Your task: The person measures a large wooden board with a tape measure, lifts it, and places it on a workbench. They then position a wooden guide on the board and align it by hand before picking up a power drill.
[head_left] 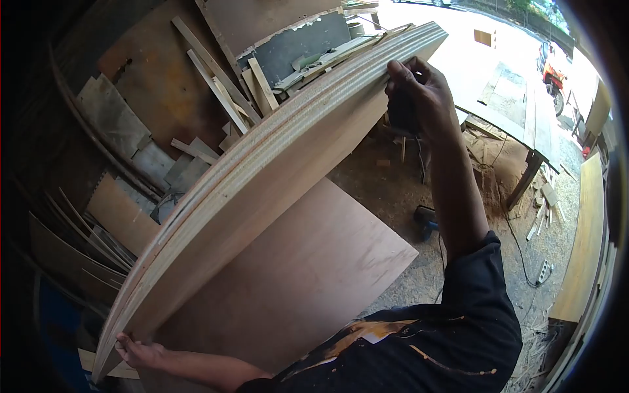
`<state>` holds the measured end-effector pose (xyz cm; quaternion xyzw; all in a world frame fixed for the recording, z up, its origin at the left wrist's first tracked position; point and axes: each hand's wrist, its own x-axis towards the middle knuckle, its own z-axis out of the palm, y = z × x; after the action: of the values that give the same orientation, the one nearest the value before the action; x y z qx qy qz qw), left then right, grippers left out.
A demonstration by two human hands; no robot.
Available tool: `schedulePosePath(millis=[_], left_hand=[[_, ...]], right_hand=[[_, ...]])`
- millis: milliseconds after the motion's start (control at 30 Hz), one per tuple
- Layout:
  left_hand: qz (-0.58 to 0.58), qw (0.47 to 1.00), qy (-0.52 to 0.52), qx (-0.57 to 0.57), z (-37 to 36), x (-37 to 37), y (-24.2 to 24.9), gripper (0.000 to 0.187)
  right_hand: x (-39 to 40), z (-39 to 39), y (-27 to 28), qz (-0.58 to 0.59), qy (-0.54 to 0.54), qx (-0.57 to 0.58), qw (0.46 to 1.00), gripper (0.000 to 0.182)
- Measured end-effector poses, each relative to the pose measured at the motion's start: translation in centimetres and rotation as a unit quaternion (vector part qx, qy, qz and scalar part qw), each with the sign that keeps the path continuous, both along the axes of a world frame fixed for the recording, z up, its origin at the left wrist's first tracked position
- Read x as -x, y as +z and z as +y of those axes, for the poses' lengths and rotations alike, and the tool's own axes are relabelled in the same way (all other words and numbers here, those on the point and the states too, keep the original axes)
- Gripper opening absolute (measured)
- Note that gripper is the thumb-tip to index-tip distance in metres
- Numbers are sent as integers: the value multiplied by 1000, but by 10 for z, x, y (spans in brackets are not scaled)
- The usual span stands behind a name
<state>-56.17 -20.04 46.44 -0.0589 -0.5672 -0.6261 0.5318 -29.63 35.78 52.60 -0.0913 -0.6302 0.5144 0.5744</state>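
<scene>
1. I see the big board (pixel 268 167) slanting across my view, from low on the left to high on the right. Its long edge has pale and brown stripes. I can't tell if it is one thick board or a few thin ones.
2. Right under it is a flat brown sheet (pixel 314 245), with one corner poking out to the right.
3. On the left it is crowded, with wood scraps (pixel 203 154) close to the board's long edge. On the right I see more room: dusty floor, then a table (pixel 504 92) and wood bits (pixel 544 203) below it.
4. A power strip (pixel 542 272) and its cord lie on the floor at the right.
5. The far corners of my view are black, and the outdoors is too bright to see well. I can't make out the dark patch under the right hand.
6. The right hand (pixel 424 92) grips the board near its high end, thumb on the edge.
7. The left hand (pixel 141 354) grips the low end. Some fingers are hard to see.
8. So the board lies between both hands, touching each.
</scene>
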Motion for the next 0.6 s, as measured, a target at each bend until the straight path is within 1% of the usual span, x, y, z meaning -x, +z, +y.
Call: schedulePosePath(millis=[33,67,133,167,200,267,300,333,367,400,433,467,500,533,567,600], left_hand=[[-10,1000,15,-19,9,7,12,53],[-9,1000,19,-22,12,16,20,53],[-28,999,-6,-14,16,36,39,50],[-22,1000,-1,-16,24,43,48,50],[-6,1000,-5,4,35,45,58,49],[9,1000,-13,22,45,62,71,46],[19,999,-16,20,57,65,81,46],[9,999,-22,25,59,75,87,45],[30,999,-26,30,72,77,98,45],[6,999,-32,39,71,87,103,46],[-16,998,-39,47,69,101,109,47],[1,998,-41,47,73,114,115,48],[14,998,-42,49,78,124,120,50],[18,996,-74,41,83,130,126,50],[14,997,-69,36,87,138,130,49],[9,997,-70,40,89,148,135,49]], right_hand=[[7,4,7,-16,10,24,1000,43],[16,7,14,-16,14,21,1000,43],[38,13,28,-7,-36,-21,999,44],[50,21,31,-3,-29,-17,999,46],[63,26,36,3,-23,-19,1000,46],[88,32,45,48,-71,-37,996,37],[98,34,51,23,-95,-38,994,42],[109,34,54,23,-89,-40,995,42],[120,32,58,19,-86,-37,995,46],[132,27,62,17,-83,-35,996,49],[138,10,59,-43,-27,-35,998,54],[149,-8,53,-99,-16,-48,994,51],[157,-37,45,-150,24,-44,987,45],[174,-53,22,-192,110,-23,975,41],[188,-71,-8,-213,184,-12,959,52],[198,-96,-44,-281,242,-7,929,46]])
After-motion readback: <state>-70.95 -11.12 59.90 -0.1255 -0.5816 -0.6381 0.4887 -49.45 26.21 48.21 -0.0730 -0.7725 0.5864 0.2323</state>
